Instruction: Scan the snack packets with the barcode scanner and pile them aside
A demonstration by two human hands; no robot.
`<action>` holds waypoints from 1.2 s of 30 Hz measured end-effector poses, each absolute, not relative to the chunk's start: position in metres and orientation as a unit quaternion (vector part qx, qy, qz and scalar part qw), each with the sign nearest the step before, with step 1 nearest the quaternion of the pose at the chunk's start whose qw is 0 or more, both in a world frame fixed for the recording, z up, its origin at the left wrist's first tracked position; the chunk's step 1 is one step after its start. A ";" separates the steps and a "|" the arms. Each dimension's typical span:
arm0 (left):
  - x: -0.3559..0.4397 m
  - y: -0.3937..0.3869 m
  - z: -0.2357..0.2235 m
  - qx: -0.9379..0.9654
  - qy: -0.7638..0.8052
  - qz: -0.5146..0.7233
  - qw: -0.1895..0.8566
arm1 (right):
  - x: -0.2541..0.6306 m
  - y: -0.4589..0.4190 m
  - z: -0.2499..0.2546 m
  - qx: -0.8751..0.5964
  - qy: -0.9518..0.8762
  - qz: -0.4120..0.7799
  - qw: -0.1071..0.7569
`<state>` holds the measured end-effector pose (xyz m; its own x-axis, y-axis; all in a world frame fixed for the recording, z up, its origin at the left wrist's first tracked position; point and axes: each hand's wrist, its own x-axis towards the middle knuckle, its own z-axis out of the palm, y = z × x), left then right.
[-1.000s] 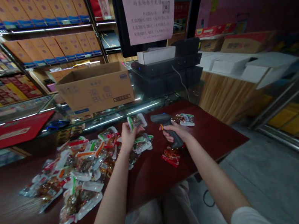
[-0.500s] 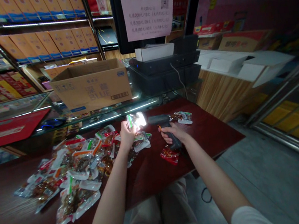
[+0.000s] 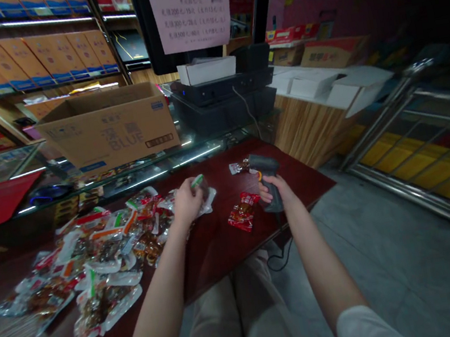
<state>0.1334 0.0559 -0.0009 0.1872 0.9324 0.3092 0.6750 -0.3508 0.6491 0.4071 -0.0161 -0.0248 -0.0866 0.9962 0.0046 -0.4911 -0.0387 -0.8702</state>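
Observation:
My right hand (image 3: 277,188) is closed round the handle of a dark barcode scanner (image 3: 267,168), whose head points left and shows no light. With its fingers closed, my left hand (image 3: 188,200) grips a small clear snack packet (image 3: 199,183) with a green strip, over the right end of the pile; the hand hides part of it. Many vacuum-packed snack packets (image 3: 108,245) lie heaped on the table to the left. A red snack packet (image 3: 244,211) rests flat left of the scanner handle. Beyond it lies another clear packet (image 3: 239,166), partly behind the scanner head.
Behind the dark red table (image 3: 221,249) runs a glass counter carrying an open cardboard box (image 3: 110,130) and black till equipment (image 3: 225,102). A pink notice (image 3: 190,10) hangs on the monitor. To the right stands a metal railing (image 3: 409,184). The scanner's cable (image 3: 283,265) drops below the table.
The scanner's bright light on the packet has gone out. My left hand has drawn the packet left and lower, and the scanner has moved right, away from it. The view has turned slightly right.

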 end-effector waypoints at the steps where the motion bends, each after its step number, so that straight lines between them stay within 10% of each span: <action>1: 0.135 0.053 -0.001 0.755 0.552 0.320 0.153 | 0.408 -0.023 -0.028 -0.346 -0.368 0.626 0.594; 9: 0.147 0.034 0.006 0.776 0.565 0.279 -0.038 | 0.406 -0.057 -0.028 -0.378 -0.340 0.574 0.642; 18: 0.215 0.003 -0.035 0.898 0.400 0.146 0.107 | 0.398 -0.091 -0.041 -0.386 -0.307 0.540 0.682; 36: 0.229 0.072 -0.078 0.588 0.423 0.550 0.416 | 0.395 -0.044 -0.054 -0.356 -0.313 0.576 0.666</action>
<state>0.2294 0.0725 -0.0777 0.0379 0.9549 0.2943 0.0404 -0.2958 0.9544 0.3952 -0.0440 -0.0536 0.1402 0.9901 0.0069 -0.5451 0.0830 -0.8342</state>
